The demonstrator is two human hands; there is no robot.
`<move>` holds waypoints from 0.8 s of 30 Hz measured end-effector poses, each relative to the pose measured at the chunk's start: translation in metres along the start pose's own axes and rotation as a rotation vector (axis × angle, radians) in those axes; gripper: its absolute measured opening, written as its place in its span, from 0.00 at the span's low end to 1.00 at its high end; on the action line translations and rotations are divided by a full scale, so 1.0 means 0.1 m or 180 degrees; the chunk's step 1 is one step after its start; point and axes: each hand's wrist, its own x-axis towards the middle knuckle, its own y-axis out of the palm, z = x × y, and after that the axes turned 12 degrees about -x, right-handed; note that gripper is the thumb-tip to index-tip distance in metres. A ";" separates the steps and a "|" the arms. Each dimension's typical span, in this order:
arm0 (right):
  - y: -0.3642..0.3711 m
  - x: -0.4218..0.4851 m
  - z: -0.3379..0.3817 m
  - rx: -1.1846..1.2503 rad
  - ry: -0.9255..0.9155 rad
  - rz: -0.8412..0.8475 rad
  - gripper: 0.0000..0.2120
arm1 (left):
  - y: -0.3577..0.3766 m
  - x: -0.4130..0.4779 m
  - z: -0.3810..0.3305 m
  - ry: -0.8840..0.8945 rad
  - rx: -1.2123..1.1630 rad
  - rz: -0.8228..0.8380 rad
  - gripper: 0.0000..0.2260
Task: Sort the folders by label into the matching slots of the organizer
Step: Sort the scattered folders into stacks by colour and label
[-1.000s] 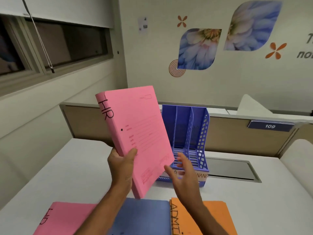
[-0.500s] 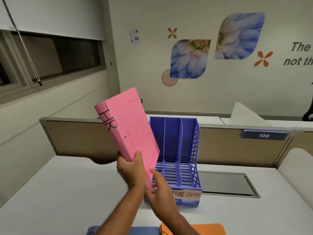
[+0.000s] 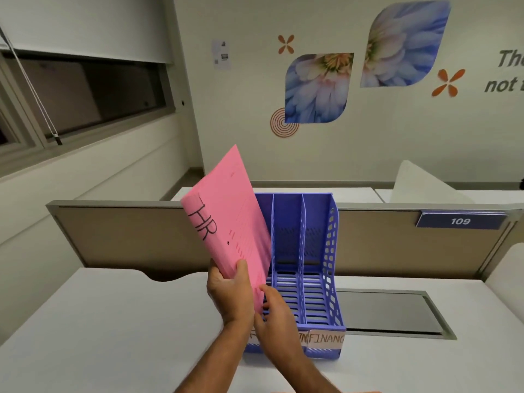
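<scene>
A pink folder with "HR" written on its spine stands tilted over the left slot of the blue three-slot organizer. My left hand grips its lower spine edge, thumb on the cover. My right hand touches the folder's bottom corner at the slot's mouth; whether its fingers curl round the edge is hidden. The organizer's front strip shows the label "FINANC" on the right slot; my arms hide the other labels. The middle and right slots hold nothing.
The white desk carries the organizer. A grey cable hatch lies to the organizer's right. A beige partition with a "109" plate runs behind. A sliver of an orange folder shows at the bottom edge.
The pink HR folder has turned more upright and moved down toward the organizer's left slot. My right hand came up to its bottom corner. The folders lying on the desk have left the view.
</scene>
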 end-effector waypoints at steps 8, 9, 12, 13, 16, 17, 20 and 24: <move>0.02 0.03 -0.06 0.0070 0.0047 -0.0064 0.25 | -0.09 -0.05 0.28 0.0033 0.0275 0.0262 0.14; 0.02 0.02 -0.06 0.0093 0.0054 -0.0060 0.25 | -0.10 -0.06 0.29 0.0065 0.0288 0.0318 0.14; 0.02 -0.02 -0.06 0.0101 0.0058 -0.0103 0.24 | -0.13 -0.08 0.27 0.0117 0.0321 0.0525 0.17; 0.02 -0.04 -0.05 0.0098 0.0054 -0.0126 0.25 | -0.15 -0.09 0.27 0.0125 0.0346 0.0605 0.18; 0.00 -0.16 -0.04 0.0105 -0.0020 -0.0242 0.24 | -0.27 -0.13 0.25 0.0162 0.0506 0.0852 0.23; -0.01 -0.21 -0.03 0.0115 -0.0030 -0.0277 0.24 | -0.32 -0.14 0.25 0.0188 0.0591 0.0931 0.25; -0.03 -0.41 0.03 0.0105 0.0021 -0.0338 0.25 | -0.54 -0.21 0.20 0.0363 0.0841 0.1120 0.29; 0.03 -0.80 0.10 0.0151 -0.0004 -0.0402 0.24 | -0.99 -0.32 0.16 0.0354 0.1138 0.1088 0.32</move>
